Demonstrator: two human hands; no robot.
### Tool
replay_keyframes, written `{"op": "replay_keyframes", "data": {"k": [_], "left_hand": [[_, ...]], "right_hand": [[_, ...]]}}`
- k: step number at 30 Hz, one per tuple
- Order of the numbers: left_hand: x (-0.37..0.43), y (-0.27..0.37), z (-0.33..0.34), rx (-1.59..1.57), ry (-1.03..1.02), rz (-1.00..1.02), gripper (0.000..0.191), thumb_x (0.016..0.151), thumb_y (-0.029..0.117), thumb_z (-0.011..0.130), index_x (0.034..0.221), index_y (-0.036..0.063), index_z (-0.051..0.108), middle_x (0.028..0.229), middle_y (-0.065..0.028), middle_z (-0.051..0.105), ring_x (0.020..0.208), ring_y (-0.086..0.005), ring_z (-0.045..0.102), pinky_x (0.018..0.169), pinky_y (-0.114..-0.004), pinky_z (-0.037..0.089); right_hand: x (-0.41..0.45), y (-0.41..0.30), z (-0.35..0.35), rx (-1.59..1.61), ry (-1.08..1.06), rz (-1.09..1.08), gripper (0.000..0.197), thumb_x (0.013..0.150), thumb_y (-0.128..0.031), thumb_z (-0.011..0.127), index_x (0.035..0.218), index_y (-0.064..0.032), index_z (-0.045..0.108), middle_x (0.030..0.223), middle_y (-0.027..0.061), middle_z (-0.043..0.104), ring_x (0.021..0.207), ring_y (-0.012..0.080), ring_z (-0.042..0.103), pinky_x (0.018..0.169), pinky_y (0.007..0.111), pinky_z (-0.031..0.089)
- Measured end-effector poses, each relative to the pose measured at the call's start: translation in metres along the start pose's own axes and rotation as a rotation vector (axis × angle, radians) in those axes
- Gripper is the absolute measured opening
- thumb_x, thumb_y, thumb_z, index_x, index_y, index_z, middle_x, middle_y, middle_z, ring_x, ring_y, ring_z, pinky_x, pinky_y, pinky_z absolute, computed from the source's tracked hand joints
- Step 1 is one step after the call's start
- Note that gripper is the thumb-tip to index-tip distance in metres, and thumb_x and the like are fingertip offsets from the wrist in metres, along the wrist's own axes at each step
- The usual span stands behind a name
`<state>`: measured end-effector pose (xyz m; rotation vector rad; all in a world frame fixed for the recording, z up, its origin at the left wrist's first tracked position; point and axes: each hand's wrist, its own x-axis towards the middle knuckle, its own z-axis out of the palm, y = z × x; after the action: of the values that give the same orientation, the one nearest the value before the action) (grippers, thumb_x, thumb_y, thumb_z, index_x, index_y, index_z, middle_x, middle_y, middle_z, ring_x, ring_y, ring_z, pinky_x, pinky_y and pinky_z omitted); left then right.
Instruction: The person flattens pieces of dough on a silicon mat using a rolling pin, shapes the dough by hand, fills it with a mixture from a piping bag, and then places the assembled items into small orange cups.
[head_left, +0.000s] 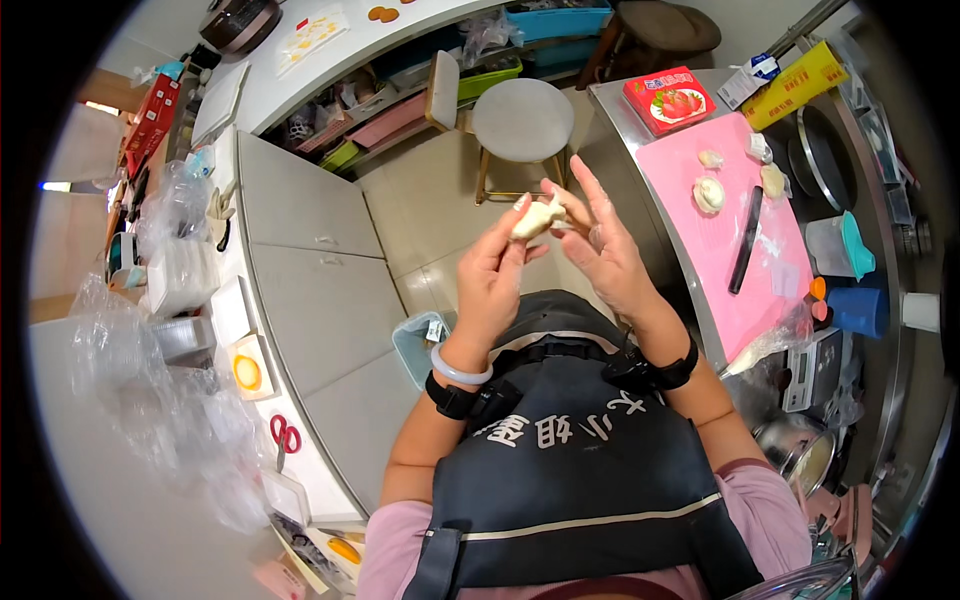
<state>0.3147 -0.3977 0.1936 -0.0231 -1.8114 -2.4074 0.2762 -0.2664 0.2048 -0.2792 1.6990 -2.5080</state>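
Note:
Above the floor in front of my apron, my left hand (491, 266) pinches a small pale piece of dough (534, 220) between thumb and fingers. The dough is soft and uneven, with a raised end at the right. My right hand (607, 251) is beside that end with its fingers spread; whether its fingertips touch the dough is hard to tell. To the right, a pink mat (694, 255) carries a round dough piece with a pleated-looking top (709, 194), smaller wrapped-looking pieces (772, 181) and a black rod (745, 240).
A strawberry-picture box (669, 101) and a yellow box (796, 84) stand behind the mat. Jugs (856, 311) and a digital scale (811, 369) line its right side. A stool (523, 120) stands ahead. On the left counter lie red-handled scissors (285, 435) and plastic bags (176, 202).

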Motion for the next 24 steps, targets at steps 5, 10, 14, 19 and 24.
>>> {"op": "replay_keyframes", "data": {"k": [5, 10, 14, 19, 24], "left_hand": [[0.002, 0.008, 0.003, 0.163, -0.226, 0.169, 0.048, 0.085, -0.009, 0.041, 0.132, 0.0003, 0.043, 0.138, -0.0205, 0.039, 0.127, -0.0256, 0.04, 0.103, -0.033, 0.034], [0.005, 0.016, -0.003, -0.298, -0.056, -0.009, 0.051, 0.083, -0.008, 0.053, 0.132, -0.0038, 0.039, 0.13, -0.0203, 0.045, 0.119, -0.0261, 0.048, 0.098, -0.034, 0.04], [0.004, 0.007, -0.011, -0.291, 0.051, -0.002, 0.042, 0.08, -0.008, 0.061, 0.12, -0.0052, 0.05, 0.114, -0.0151, 0.057, 0.105, -0.0224, 0.057, 0.091, -0.031, 0.046], [-0.004, 0.002, -0.03, -0.234, 0.13, 0.053, 0.027, 0.079, -0.009, 0.062, 0.106, -0.0066, 0.059, 0.108, -0.0123, 0.056, 0.099, -0.0199, 0.059, 0.087, -0.028, 0.049], [-0.006, 0.0, -0.045, -0.192, 0.122, 0.1, 0.02, 0.079, -0.009, 0.062, 0.099, -0.0066, 0.061, 0.104, -0.0109, 0.056, 0.093, -0.018, 0.06, 0.083, -0.027, 0.051]], "right_hand": [[0.0, 0.004, -0.009, -0.444, -0.084, -0.107, 0.05, 0.076, -0.008, 0.072, 0.123, -0.0029, 0.054, 0.116, 0.0132, 0.061, 0.102, 0.0181, 0.06, 0.087, 0.028, 0.046], [-0.003, 0.008, -0.002, -0.521, -0.096, -0.331, 0.042, 0.079, -0.002, 0.066, 0.119, -0.0025, 0.055, 0.122, 0.0145, 0.057, 0.108, 0.0237, 0.059, 0.089, 0.03, 0.046], [-0.008, 0.006, 0.012, -0.401, -0.068, -0.261, 0.044, 0.079, -0.002, 0.065, 0.121, -0.0021, 0.053, 0.122, 0.0149, 0.057, 0.11, 0.0241, 0.057, 0.092, 0.031, 0.044], [-0.002, 0.006, 0.02, -0.438, -0.231, -0.234, 0.047, 0.077, -0.002, 0.067, 0.122, -0.0019, 0.053, 0.118, 0.014, 0.059, 0.108, 0.023, 0.057, 0.094, 0.03, 0.041], [0.0, 0.024, 0.021, -0.573, -0.227, -0.263, 0.042, 0.075, -0.001, 0.068, 0.116, -0.0026, 0.059, 0.094, 0.0078, 0.06, 0.088, 0.0189, 0.058, 0.082, 0.028, 0.045]]}}
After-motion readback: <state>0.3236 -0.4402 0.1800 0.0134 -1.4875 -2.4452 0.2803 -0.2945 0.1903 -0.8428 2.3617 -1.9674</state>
